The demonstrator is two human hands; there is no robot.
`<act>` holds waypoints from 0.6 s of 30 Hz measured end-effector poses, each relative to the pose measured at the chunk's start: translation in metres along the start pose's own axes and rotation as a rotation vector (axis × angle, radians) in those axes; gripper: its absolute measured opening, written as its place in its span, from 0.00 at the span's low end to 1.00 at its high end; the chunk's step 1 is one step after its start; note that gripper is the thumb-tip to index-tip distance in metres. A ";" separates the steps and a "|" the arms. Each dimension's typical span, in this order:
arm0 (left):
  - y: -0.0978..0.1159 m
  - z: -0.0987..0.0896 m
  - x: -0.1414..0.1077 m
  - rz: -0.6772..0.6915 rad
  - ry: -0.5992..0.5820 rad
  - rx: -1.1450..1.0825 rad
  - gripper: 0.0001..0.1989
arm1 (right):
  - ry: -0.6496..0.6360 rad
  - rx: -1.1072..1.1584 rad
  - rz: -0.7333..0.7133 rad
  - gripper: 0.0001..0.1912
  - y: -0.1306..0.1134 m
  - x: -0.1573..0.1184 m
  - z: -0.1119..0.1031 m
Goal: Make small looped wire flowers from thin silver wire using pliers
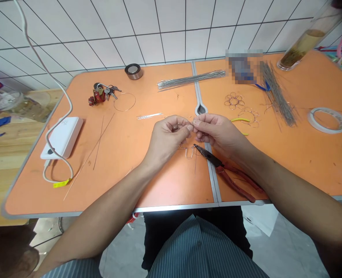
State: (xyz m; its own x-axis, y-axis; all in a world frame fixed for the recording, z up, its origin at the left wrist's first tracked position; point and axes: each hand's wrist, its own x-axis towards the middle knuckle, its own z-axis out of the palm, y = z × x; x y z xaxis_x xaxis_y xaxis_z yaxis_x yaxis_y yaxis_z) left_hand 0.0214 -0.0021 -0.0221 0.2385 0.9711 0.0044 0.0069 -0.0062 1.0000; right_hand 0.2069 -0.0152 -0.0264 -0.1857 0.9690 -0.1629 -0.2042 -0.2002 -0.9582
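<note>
A thin silvery wire [192, 124] is pinched by the left hand [169, 134] and right hand [217, 130], nearer to which red-handled dark pliers [219, 165] are laid slantwise.

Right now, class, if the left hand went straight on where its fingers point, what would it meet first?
The right hand, most likely: it sits directly ahead, seemingly touching, though depth is unclear.

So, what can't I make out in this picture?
In the head view:
Bent wire: the grip of the left hand and right hand hides whether it joins what they hold.
Yellow curved piece: partly hidden behind the right hand.
Dark item at the back: blurred into coarse squares.
White cable: far end cut off by the top edge.
Clear tumbler: its top fades into the dark corner.
</note>
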 end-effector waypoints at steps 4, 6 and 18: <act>0.000 -0.001 0.001 -0.010 0.016 -0.010 0.05 | 0.015 -0.043 -0.029 0.14 -0.001 -0.001 -0.001; 0.000 -0.002 0.001 -0.016 0.024 -0.009 0.06 | 0.016 -0.057 -0.033 0.12 -0.001 -0.001 -0.002; 0.000 -0.005 0.003 -0.029 0.012 0.003 0.08 | 0.083 -0.238 -0.183 0.06 -0.001 -0.004 0.003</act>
State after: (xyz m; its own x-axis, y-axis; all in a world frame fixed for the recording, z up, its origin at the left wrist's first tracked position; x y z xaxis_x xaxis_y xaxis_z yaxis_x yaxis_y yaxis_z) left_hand 0.0168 0.0025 -0.0222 0.2264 0.9737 -0.0240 0.0167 0.0208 0.9996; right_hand 0.2048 -0.0193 -0.0244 -0.0857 0.9963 0.0082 0.0056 0.0087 -0.9999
